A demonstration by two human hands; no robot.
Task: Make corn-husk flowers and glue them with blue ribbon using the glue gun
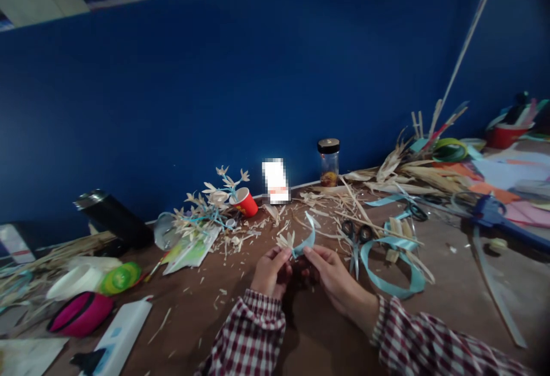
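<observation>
Pinched between the fingertips of my left hand (pixel 270 273) is a small pale flower (pixel 286 241), made of what looks like corn husk. My right hand (pixel 337 278) is closed on a light blue ribbon (pixel 311 228), whose free end curls upward. The ribbon meets the flower's base between both hands; the exact join is too small to make out. Just right of my right hand lie scissors (pixel 354 244) and a loop of blue ribbon (pixel 397 294). Finished-looking husk flowers on blue stems (pixel 215 198) lean by a red paper cup (pixel 246 203) at the back.
A lidded jar (pixel 329 164) and a bright, blurred-out screen (pixel 275 181) stand against the blue partition (pixel 275 78). Right lies a blue glue gun (pixel 492 212). Left are a black bottle (pixel 114 218), a pink pouch (pixel 81 313) and a white power strip (pixel 122 330). Husk scraps litter the table.
</observation>
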